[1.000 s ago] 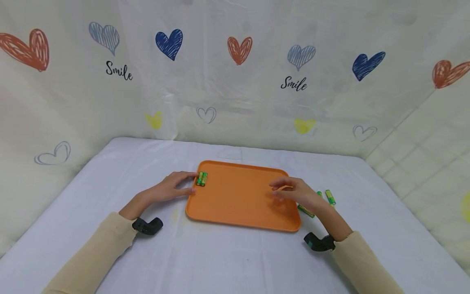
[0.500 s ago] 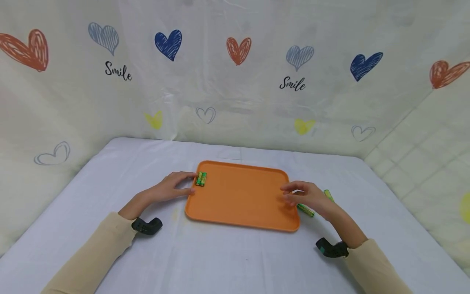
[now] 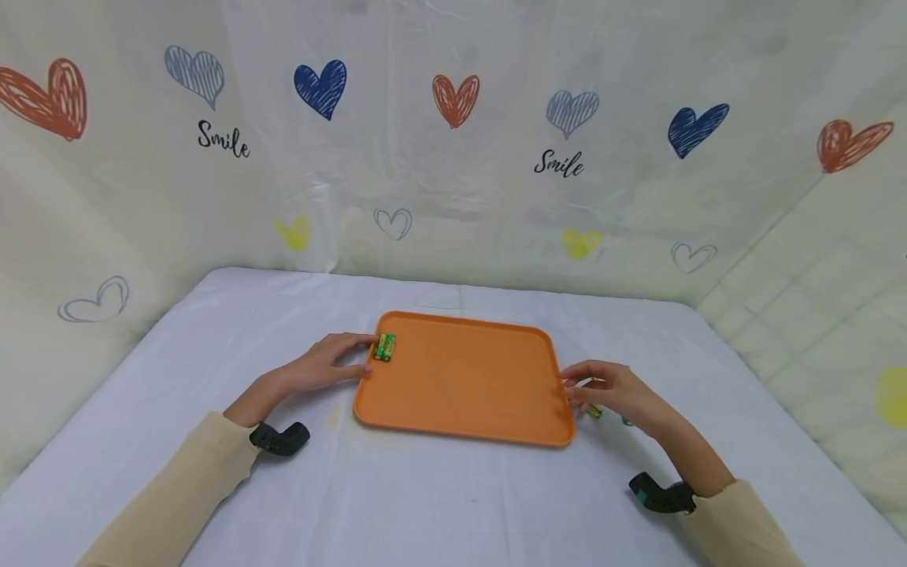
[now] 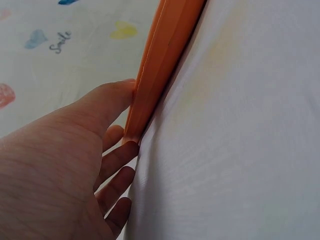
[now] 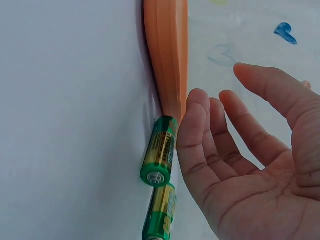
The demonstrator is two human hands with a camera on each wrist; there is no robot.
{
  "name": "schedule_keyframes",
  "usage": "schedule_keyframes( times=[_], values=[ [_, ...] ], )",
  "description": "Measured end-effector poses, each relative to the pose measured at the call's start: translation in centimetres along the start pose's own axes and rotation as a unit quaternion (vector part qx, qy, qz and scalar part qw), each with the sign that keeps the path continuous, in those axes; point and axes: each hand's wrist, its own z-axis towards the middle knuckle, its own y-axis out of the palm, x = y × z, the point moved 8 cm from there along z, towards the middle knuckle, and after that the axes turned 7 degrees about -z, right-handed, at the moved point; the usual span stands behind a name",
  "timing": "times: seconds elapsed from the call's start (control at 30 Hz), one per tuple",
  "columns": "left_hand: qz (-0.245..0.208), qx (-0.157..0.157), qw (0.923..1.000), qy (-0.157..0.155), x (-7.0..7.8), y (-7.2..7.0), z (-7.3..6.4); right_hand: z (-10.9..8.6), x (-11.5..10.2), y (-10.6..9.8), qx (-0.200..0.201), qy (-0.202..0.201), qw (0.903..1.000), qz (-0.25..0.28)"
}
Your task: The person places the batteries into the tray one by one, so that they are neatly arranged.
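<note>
An orange tray (image 3: 464, 378) lies on the table, with two green batteries (image 3: 385, 347) side by side at its left end. My left hand (image 3: 322, 364) touches the tray's left edge, its thumb and fingers spread; in the left wrist view the thumb tip meets the orange side wall (image 4: 155, 65). At the tray's right edge hovers my right hand (image 3: 616, 390), fingers loosely bent and holding nothing. Below its fingers, a green and gold battery (image 5: 161, 150) lies beside the tray, with another battery (image 5: 161, 212) close behind it. In the head view the right hand partly hides these batteries.
A white cloth (image 3: 425, 504) covers the table. Behind it hangs a pale sheet (image 3: 496, 197) printed with hearts and the word Smile. Black wrist devices sit on the left wrist (image 3: 279, 439) and the right wrist (image 3: 662, 496).
My right hand has moved right and toward me, from above the tray to its right edge, covering more of the loose batteries. The left hand stays at the tray's left edge.
</note>
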Motion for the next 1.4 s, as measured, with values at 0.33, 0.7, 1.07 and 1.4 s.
schedule_keyframes(
  times=[0.33,0.7,1.07,1.4],
  values=[
    [-0.003,0.000,0.9999,-0.012,-0.1,0.0,-0.1,-1.3,0.6,-0.6,0.005,-0.006,1.0000,-0.001],
    [-0.001,0.005,1.0000,-0.006,-0.1,0.1,-0.3,-1.5,1.1,-0.8,-0.002,0.001,1.0000,-0.008],
    [0.000,0.007,1.0000,0.001,0.2,-0.1,-0.1,-1.5,1.8,-0.9,-0.015,0.015,0.9995,-0.024],
    [0.000,0.003,1.0000,0.006,0.7,0.0,-0.3,-1.1,1.9,-0.1,-0.039,-0.025,0.9961,-0.074]
  ],
)
